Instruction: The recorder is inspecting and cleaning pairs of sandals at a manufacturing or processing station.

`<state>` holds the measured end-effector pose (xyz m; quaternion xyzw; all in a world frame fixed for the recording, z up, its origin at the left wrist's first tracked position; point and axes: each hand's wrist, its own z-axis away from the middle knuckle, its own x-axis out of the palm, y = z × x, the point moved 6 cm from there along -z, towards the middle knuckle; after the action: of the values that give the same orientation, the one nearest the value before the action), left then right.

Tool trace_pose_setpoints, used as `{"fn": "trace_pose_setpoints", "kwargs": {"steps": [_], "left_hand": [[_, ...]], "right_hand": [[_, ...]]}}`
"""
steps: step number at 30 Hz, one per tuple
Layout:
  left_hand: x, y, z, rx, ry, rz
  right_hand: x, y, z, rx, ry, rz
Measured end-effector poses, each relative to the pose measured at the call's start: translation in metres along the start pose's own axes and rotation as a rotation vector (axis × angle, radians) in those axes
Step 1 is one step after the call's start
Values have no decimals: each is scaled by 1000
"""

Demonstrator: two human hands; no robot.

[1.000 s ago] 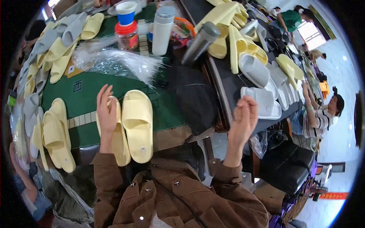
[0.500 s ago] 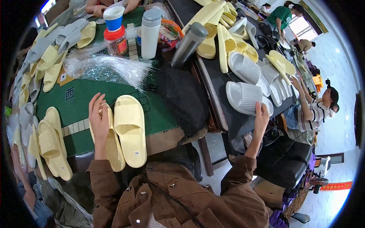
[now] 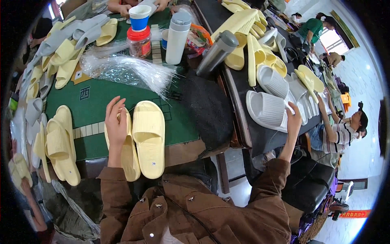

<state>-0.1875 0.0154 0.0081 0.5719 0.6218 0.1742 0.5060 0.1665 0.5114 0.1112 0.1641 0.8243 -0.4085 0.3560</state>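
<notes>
A pair of pale yellow slide slippers lies side by side on the green table in front of me. My left hand (image 3: 117, 124) rests over the left slipper (image 3: 131, 160), fingers loosely stretched and apart, covering much of its strap. Beside it, the right slipper (image 3: 148, 140) lies uncovered with its sole towards me. On the dark table to the right, my right hand (image 3: 294, 120) closes its fingers on the heel end of a white slide slipper (image 3: 266, 110) with a ribbed strap. Part of that slipper is hidden behind the fingers.
More yellow slippers (image 3: 61, 148) lie at left. Clear plastic strands (image 3: 134, 73), a white bottle (image 3: 177, 40), a steel flask (image 3: 217, 53) and a red-lidded jar (image 3: 139, 42) stand or lie farther back. A black mesh bag (image 3: 207, 110) lies between the tables. A co-worker's hand (image 3: 323, 103) is near slippers at right.
The whole view has shifted, moving things rightward. My right hand has gone from touching the white slipper's edge to gripping it. My left hand stays over the yellow slipper.
</notes>
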Motion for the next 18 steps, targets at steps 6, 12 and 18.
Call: {"fn": "trace_pose_setpoints", "kwargs": {"steps": [6, 12, 18], "left_hand": [[-1, -2, 0, -18, 16, 13], [0, 3, 0, 44, 28, -30], [-1, 1, 1, 12, 15, -26]], "right_hand": [[55, 41, -22, 258, -58, -472], [38, 22, -10, -13, -54, 85], [0, -25, 49, 88, -159, 398]]}}
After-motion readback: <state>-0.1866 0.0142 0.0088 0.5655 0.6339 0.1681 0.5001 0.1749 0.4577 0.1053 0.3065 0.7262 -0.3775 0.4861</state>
